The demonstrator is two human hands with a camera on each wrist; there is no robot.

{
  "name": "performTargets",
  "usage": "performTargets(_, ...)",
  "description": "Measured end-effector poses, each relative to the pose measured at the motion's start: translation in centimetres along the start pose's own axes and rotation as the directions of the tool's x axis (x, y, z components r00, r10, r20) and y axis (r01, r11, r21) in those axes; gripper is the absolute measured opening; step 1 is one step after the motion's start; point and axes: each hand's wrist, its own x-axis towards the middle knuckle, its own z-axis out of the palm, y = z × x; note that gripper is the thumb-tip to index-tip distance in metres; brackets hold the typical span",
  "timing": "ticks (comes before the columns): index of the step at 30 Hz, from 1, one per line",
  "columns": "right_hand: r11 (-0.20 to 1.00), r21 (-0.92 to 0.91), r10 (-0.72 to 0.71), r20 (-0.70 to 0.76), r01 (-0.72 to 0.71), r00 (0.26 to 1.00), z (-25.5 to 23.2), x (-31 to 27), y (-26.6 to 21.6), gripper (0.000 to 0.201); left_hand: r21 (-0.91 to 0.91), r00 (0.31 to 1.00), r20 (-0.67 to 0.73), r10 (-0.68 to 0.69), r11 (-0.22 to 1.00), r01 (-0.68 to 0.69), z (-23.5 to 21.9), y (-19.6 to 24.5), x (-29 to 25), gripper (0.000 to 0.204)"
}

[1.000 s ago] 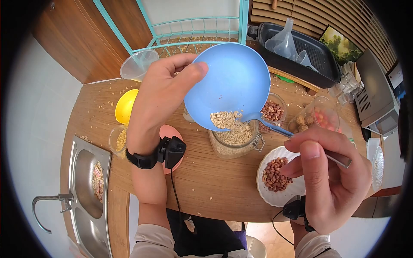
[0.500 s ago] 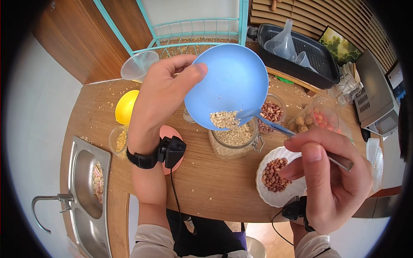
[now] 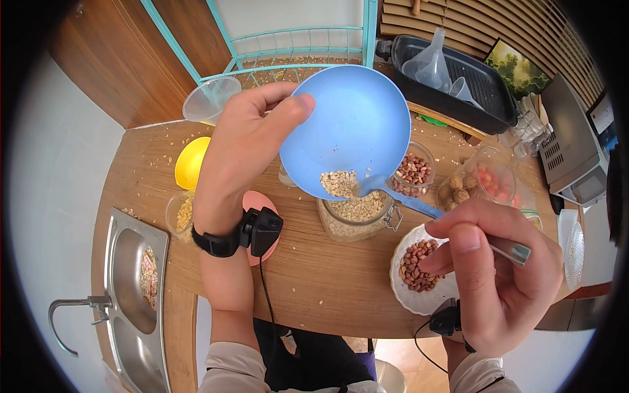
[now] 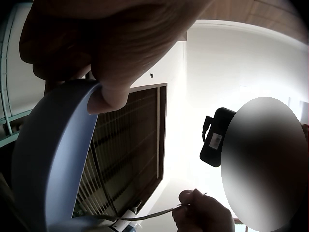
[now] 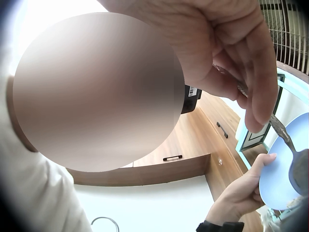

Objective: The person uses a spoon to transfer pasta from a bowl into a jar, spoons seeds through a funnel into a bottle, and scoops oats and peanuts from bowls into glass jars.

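My left hand (image 3: pixel 252 134) grips the rim of a light blue bowl (image 3: pixel 347 118), thumb over its inside. Tipped forward, the bowl has a small heap of oats (image 3: pixel 339 184) at its lower edge, right above an open glass jar (image 3: pixel 337 230) of oats with a wire clasp. My right hand (image 3: pixel 501 268) pinches a metal spoon (image 3: pixel 419 205), whose head is inside the bowl against the oats. In the right wrist view the spoon (image 5: pixel 284 133) reaches into the blue bowl (image 5: pixel 275 179). Below my right hand stands a white fluted bowl (image 3: pixel 407 298) with reddish-brown peanuts.
A jar of peanuts (image 3: pixel 414 170) and a container of walnuts (image 3: pixel 460 190) stand right of the bowl. On the left are a yellow bowl (image 3: pixel 191 164), a sink (image 3: pixel 134 288) and a pink plate (image 3: pixel 270 252) partly under my left wrist. A black pan (image 3: pixel 485 85) holds funnels (image 3: pixel 434 62).
The spoon head has shifted slightly left and down along the oats in the blue bowl, my right hand moving with it. The left hand and bowl hold nearly still.
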Motion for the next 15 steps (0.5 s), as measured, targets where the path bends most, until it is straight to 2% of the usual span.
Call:
performTargets(5, 0.999, 0.027, -0.020, -0.041, 0.021, 0.999, 0.01, -0.26, -0.02, 0.015, 0.018, 1.000, 0.004, -0.012, 1.000, 0.012, -0.14, -0.04, 0.09, 0.039)
performTargets(11, 1.000, -0.004, 0.019, -0.060, -0.019, 0.998, 0.01, -0.01, -0.30, 0.017, -0.006, 1.000, 0.014, -0.007, 1.000, 0.007, -0.10, 0.00, 0.03, 0.038)
performTargets(13, 0.999, -0.028, -0.037, -0.075, 0.035, 0.996, 0.32, 0.10, -0.13, 0.018, -0.002, 1.000, 0.012, -0.015, 1.000, 0.015, 0.01, 0.24, -0.15, 0.038)
performTargets(15, 0.999, -0.022, -0.034, -0.065, 0.033, 0.997, 0.46, 0.04, -0.05, 0.018, -0.013, 1.000, 0.015, -0.009, 1.000, 0.010, 0.04, 0.16, -0.18, 0.037)
